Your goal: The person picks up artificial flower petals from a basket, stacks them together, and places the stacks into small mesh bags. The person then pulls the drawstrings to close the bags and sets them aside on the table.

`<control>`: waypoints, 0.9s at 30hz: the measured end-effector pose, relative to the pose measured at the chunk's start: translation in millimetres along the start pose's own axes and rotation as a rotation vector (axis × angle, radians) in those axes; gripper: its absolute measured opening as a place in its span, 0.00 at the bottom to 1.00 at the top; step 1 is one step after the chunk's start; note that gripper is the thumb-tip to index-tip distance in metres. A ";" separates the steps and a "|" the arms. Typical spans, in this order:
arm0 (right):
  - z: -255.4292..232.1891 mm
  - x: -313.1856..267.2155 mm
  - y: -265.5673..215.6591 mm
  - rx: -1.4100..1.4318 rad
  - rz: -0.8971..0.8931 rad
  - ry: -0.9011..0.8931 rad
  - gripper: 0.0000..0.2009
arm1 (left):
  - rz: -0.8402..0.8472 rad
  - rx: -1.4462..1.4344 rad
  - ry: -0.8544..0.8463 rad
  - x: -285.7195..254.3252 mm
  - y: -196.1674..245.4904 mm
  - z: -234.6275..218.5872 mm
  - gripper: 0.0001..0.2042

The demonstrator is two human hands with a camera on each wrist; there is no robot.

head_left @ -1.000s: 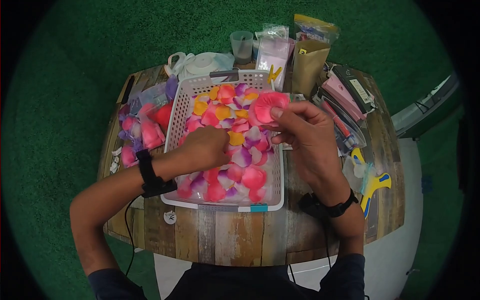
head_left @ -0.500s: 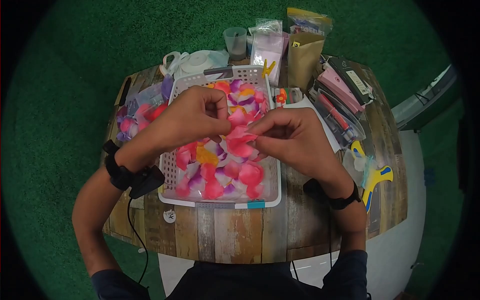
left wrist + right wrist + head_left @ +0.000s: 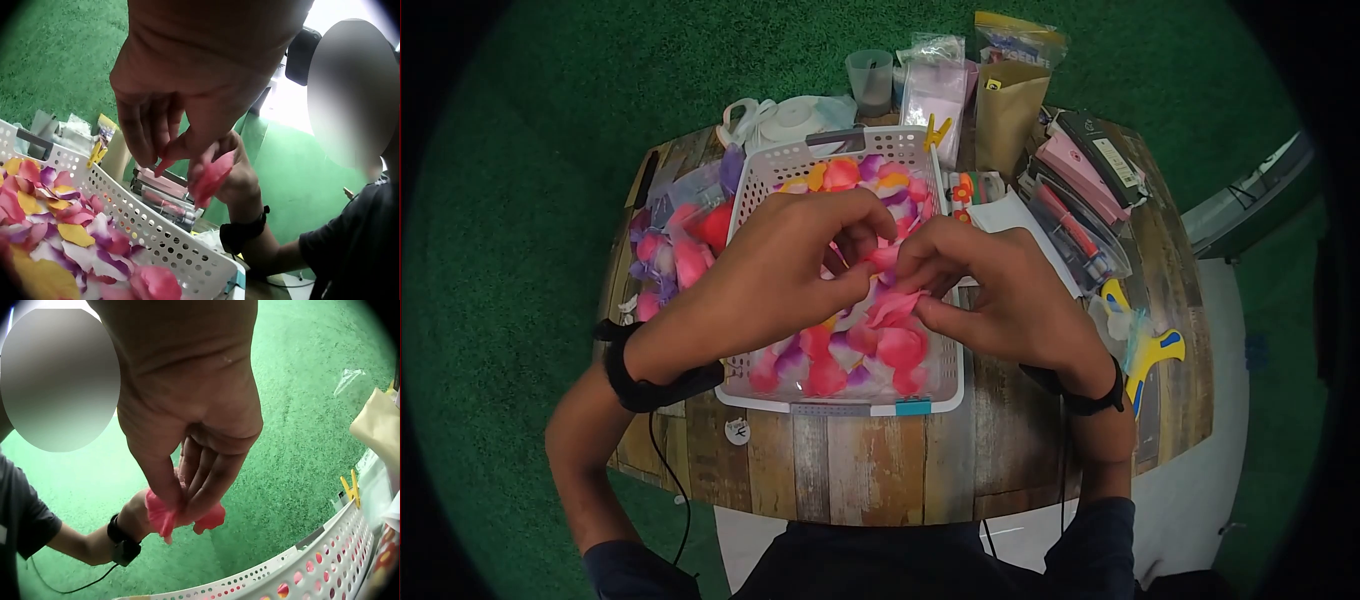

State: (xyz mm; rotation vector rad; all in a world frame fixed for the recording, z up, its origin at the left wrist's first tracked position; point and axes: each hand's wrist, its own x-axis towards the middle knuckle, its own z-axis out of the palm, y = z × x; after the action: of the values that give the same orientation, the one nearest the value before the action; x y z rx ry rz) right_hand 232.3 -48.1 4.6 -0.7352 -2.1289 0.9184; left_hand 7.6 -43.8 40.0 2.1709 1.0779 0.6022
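Observation:
Over the white basket (image 3: 840, 408) my two hands are close together. My left hand (image 3: 790, 260) pinches a pink petal (image 3: 164, 166) between thumb and fingers. In my right hand (image 3: 1000, 290), thumb and fingertips grip pink fabric petals (image 3: 895, 308), which look crumpled and stick out on both sides of the fingers in the right wrist view. Below the hands, the basket holds a heap of loose artificial petals (image 3: 75, 234) in pink, purple-white and yellow. Part of the heap is hidden behind the hands in the head view.
Bags of petals (image 3: 690, 262) lie left of the basket. Behind it stand a ribbon roll (image 3: 792, 122), a plastic cup (image 3: 870, 82) and a brown paper bag (image 3: 1008, 118). A yellow clip (image 3: 937, 132) sits on the rim. Boxes (image 3: 1090, 165) and a yellow-blue tool (image 3: 1155, 358) lie right.
My left hand has risen from the heap to meet the right hand. The right hand has come down and left with its pink petals, which now look more bunched.

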 end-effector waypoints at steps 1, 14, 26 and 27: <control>-0.8 -0.7 0.4 0.027 -0.032 -0.013 0.14 | 0.045 0.015 0.035 -0.5 -3.1 1.0 0.12; 1.7 3.1 -1.7 -0.284 -0.303 0.264 0.16 | 0.199 -0.081 0.150 -9.7 4.2 1.7 0.09; 0.6 3.1 1.7 0.064 -0.170 0.279 0.20 | 0.243 -0.050 0.211 -12.1 -2.1 5.6 0.14; 0.5 3.5 1.5 0.063 -0.171 0.279 0.20 | 0.243 -0.050 0.212 -11.9 -1.7 5.2 0.14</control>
State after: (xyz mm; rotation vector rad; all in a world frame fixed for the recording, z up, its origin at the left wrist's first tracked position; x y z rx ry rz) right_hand 230.2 -44.9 4.5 -0.6009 -1.8760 0.7421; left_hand 3.3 -54.6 33.8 2.2493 0.8979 0.9774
